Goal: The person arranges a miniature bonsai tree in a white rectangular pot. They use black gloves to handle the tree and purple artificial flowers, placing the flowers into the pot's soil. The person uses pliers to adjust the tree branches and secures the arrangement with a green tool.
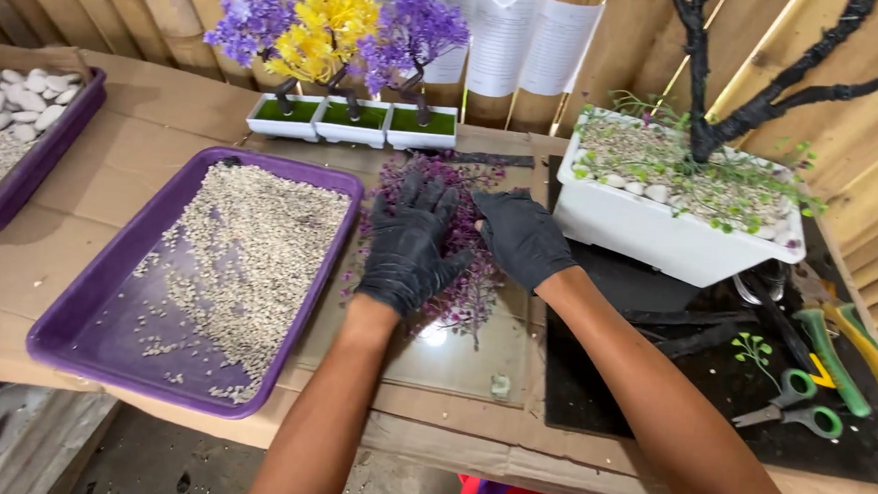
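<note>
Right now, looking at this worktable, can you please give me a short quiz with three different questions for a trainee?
1. True or false: both hands wear black gloves.
2. What do the left hand and right hand rest on? A) gravel B) purple foliage C) scissors
3. Fill in: the purple tray to the left of the hands holds small pale ____.

Key:
1. True.
2. B; the scissors lie apart, at the right on the black mat.
3. Gravel.
</note>
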